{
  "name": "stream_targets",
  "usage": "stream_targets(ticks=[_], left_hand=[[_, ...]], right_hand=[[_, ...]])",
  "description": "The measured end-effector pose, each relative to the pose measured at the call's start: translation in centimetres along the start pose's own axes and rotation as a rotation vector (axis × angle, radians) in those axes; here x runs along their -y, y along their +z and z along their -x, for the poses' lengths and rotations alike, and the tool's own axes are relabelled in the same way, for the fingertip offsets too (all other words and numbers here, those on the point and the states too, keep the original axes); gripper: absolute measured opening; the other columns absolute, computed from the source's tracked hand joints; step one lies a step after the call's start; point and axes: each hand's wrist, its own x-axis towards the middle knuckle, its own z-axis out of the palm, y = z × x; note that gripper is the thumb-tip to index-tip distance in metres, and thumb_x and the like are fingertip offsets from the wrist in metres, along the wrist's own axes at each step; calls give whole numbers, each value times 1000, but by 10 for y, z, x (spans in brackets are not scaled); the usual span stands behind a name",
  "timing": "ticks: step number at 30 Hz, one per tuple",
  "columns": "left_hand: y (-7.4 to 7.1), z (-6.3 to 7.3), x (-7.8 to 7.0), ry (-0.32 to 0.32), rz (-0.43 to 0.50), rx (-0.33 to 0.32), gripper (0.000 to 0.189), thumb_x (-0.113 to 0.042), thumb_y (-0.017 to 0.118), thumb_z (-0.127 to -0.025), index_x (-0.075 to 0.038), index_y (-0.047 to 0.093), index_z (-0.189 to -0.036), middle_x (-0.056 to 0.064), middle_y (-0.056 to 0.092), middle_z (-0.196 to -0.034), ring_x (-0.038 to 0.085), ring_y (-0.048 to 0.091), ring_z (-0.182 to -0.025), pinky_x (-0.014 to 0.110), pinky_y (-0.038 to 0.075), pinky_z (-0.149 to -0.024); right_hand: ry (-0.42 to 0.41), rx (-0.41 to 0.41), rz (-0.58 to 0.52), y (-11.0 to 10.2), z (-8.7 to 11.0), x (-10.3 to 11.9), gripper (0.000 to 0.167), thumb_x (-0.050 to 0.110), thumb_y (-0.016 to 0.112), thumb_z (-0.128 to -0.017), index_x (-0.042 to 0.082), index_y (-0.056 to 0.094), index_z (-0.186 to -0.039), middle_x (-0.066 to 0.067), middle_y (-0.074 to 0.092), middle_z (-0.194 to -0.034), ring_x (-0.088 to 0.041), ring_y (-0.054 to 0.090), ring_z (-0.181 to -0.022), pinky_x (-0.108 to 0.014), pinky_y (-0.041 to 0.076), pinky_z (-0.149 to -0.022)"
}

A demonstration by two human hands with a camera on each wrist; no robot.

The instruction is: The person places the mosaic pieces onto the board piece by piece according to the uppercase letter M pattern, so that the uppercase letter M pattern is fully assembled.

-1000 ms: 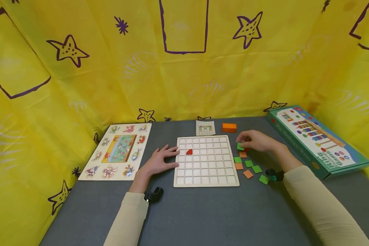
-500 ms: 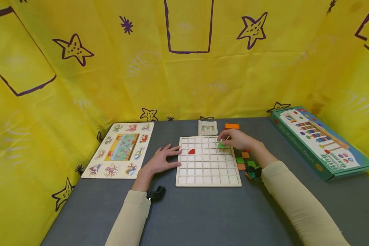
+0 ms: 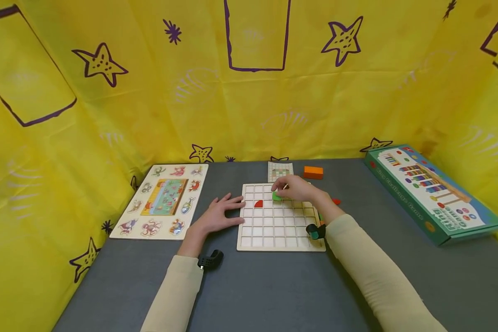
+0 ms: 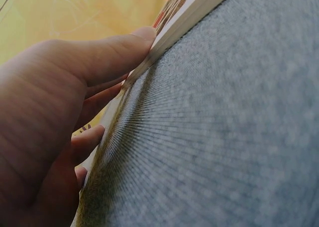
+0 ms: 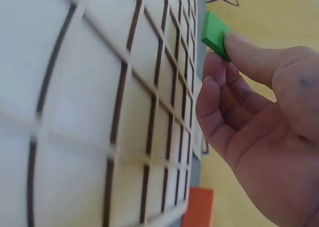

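A pale wooden grid board lies on the grey table. My left hand rests at its left edge with fingers spread, the thumb touching the rim in the left wrist view. Over the upper middle of the board, my right hand pinches a green square tile between thumb and fingertips. In the right wrist view the tile is tilted above the grid cells. One red quarter-circle piece sits in a cell at the board's upper left. The loose tiles right of the board are mostly hidden behind my right forearm.
A printed pattern card lies behind the board, beside an orange block. To the left is a sea-animal peg puzzle. A green game box lies at the right. A yellow cloth hangs behind the table.
My right hand has carried the green tile leftward from the loose pile beside the board to above its upper middle. My left hand has stayed at the board's edge.
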Motion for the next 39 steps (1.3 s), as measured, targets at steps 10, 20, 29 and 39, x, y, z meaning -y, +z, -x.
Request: stream_targets(ticks=[10, 20, 29, 39], left_hand=[[3, -4, -2, -3, 12, 4, 60, -38, 75, -92, -13, 59, -144, 2, 44, -156, 34, 17, -151, 61, 2, -118], [2, -5, -2, -13, 4, 10, 61, -38, 75, -92, -13, 59, -145, 2, 43, -156, 34, 17, -152, 60, 2, -118], [-1, -4, -1, -10, 17, -7, 62, -38, 75, -91, -12, 58, -145, 3, 44, -156, 34, 16, -152, 60, 2, -118], [2, -1, 4, 10, 16, -11, 61, -34, 76, -92, -11, 57, -145, 4, 42, -157, 34, 15, -152, 59, 1, -118]], right_hand=[[24, 10, 61, 19, -13, 6, 10, 5, 63, -100, 4, 71, -106, -3, 63, -89, -20, 55, -82, -34, 46, -79], [49, 13, 110, 24, -14, 9, 10, 8, 64, -99, 6, 72, -106, -3, 66, -94, -22, 56, -87, -37, 47, -84], [26, -7, 87, 18, -7, 8, 20, 11, 62, -101, 3, 72, -117, -6, 68, -108, -24, 61, -96, -41, 50, -91], [55, -34, 53, -5, 19, -1, 25, 14, 62, -102, 1, 67, -123, -6, 64, -102, -24, 60, -88, -39, 50, -78]])
